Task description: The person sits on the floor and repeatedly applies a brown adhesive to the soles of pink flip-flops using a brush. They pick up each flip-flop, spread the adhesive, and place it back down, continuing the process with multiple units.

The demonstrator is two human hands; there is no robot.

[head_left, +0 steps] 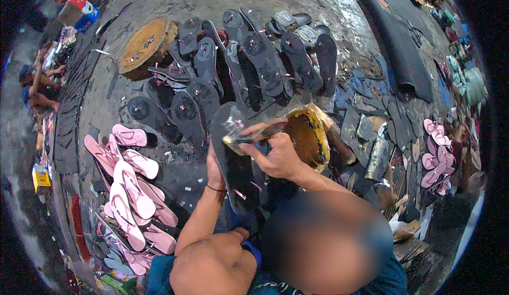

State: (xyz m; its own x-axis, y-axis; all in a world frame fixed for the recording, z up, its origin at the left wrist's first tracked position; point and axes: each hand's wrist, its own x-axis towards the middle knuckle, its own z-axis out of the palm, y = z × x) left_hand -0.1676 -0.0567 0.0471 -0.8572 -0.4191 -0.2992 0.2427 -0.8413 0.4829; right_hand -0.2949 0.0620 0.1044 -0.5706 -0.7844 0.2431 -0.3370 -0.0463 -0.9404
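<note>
My left hand (214, 168) is closed around the edge of a black flip-flop sole (231, 170), held upright with its dark underside toward me. A wet, shiny patch shows near its upper end, and pinkish strap ends poke out lower down. My right hand (279, 158) grips a brush (234, 142) with a dark handle and a yellowish, crusted tip, which touches or nearly touches the sole's upper part. Just beyond that hand stands a container (321, 159) coated inside with yellow-brown stuff. Several more black soles (205, 64) lie bottom up on the floor ahead.
Pink flip-flops (127, 183) are heaped at the left, with more pink ones (437, 162) far right. A round wooden block (143, 51) lies behind the soles. A rolled black sheet (397, 45) and rubber scraps cover the right side. Another person (40, 88) sits far left.
</note>
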